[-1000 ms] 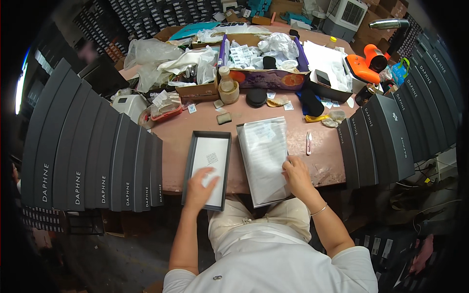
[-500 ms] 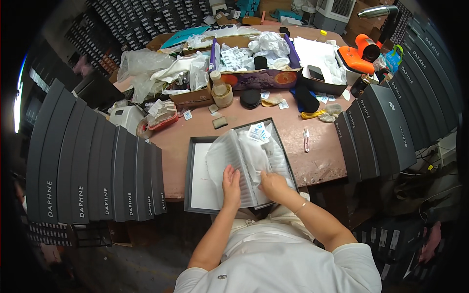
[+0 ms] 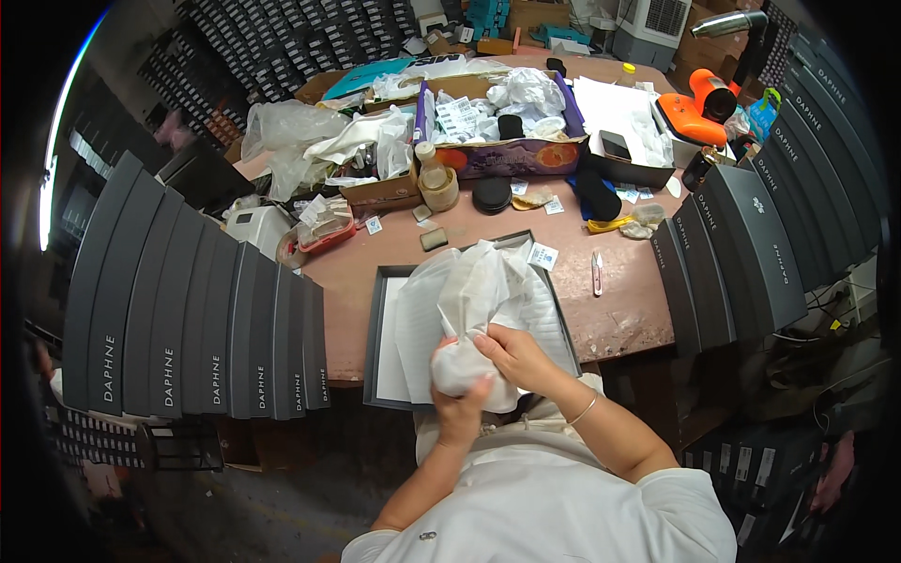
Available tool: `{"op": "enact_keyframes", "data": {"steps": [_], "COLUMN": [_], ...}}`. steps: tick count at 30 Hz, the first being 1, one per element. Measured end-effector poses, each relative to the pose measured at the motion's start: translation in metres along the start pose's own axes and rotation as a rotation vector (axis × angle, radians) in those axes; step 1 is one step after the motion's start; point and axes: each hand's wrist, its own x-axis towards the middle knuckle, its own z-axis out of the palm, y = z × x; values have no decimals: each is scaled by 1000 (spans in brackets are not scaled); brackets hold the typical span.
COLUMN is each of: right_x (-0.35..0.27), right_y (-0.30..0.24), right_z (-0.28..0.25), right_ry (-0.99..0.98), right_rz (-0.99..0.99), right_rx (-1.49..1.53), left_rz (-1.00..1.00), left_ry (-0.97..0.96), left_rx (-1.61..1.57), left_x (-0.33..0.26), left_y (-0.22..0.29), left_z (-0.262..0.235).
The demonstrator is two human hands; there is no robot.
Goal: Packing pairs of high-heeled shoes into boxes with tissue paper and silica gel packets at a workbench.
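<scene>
Over an open dark grey shoebox point(image 3: 374, 333) at the table's near edge, both my hands hold a thin white dust bag point(image 3: 469, 300). My left hand point(image 3: 457, 405) wraps round the bag's full, rounded lower end; what is inside is hidden. My right hand point(image 3: 514, 357) pinches the bag at its middle, thumb on top, where the material is gathered. The loose upper part stands up in folds. Beneath it, ribbed white foam sheet point(image 3: 415, 314) lies in the box. A small white packet point(image 3: 542, 256) rests at the box's far right corner.
Stacked dark shoeboxes point(image 3: 202, 324) flank the table on the left, and more shoeboxes point(image 3: 713, 253) on the right. Thread snips point(image 3: 597, 274) lie right of the open box. Farther back are a purple carton point(image 3: 511, 158) of packets, a bottle point(image 3: 435, 176) and an orange tool point(image 3: 693, 117).
The dust bag has been lifted from the box and stood up between my hands. My left hand has closed round its lower end. The small packets on it have shifted toward the box's corner.
</scene>
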Motion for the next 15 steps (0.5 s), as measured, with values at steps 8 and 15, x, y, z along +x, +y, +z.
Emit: {"op": "enact_keyframes", "data": {"steps": [8, 15], "right_x": [39, -28], "right_y": [2, -21], "right_z": [-16, 58], "right_ry": [257, -114], "right_rz": [-688, -578], "right_rx": [-581, -141], "left_rz": [-286, -343], "left_ry": [95, 138], "left_rx": [-608, -777], "left_x": [14, 50], "left_y": [6, -18], "left_z": [-43, -78]}}
